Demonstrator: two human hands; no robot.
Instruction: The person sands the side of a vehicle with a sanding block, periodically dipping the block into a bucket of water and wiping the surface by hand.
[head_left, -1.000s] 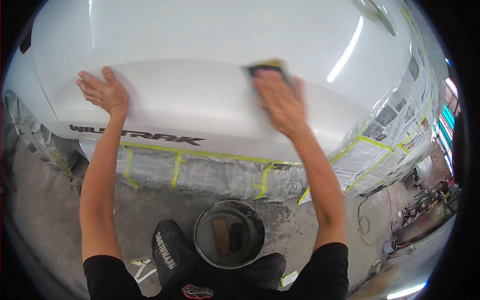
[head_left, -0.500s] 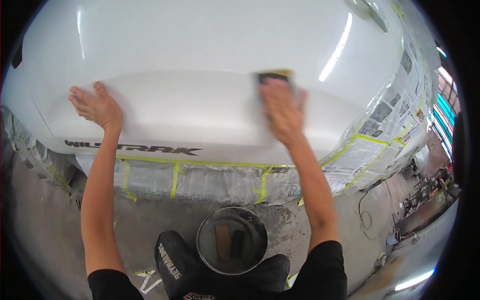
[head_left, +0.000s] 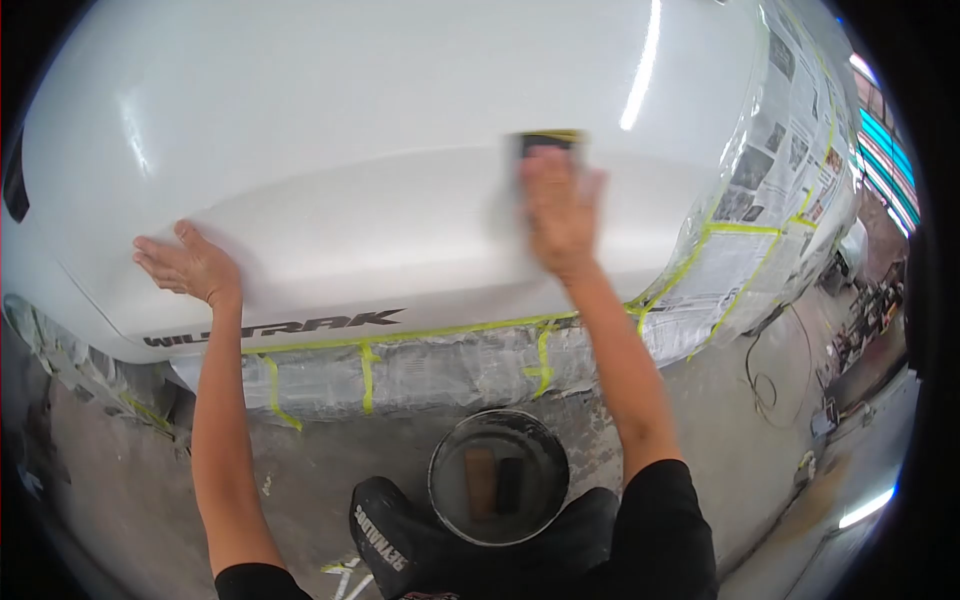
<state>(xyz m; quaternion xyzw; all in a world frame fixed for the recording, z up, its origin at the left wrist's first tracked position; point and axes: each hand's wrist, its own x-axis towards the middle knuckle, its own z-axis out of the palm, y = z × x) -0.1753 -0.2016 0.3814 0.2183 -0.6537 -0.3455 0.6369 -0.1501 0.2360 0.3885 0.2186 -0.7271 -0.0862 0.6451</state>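
Observation:
My right hand (head_left: 562, 215) presses a dark sanding pad with a yellow edge (head_left: 550, 140) against a white car door panel (head_left: 380, 220). Motion blurs this hand, and its palm and fingers cover most of the pad. Farther left, my left hand (head_left: 190, 268) lies on the same panel with its fingers stretched out, holding nothing. Dark "WILDTRAK" lettering (head_left: 325, 322) runs along the lower panel, partly covered by my left wrist.
Newspaper masking (head_left: 765, 180) and yellow-green tape (head_left: 742, 230) cover the right side. Plastic-covered masking (head_left: 450, 370) hangs below the panel. A round bucket (head_left: 438, 480) between my legs holds a brown block (head_left: 480, 480) and a black block (head_left: 510, 487). A cable (head_left: 760, 375) lies on the right-hand floor.
The camera view has turned slightly, so the panel and bucket appear shifted. My right hand still presses the pad at nearly the same height; my left hand stays on the panel.

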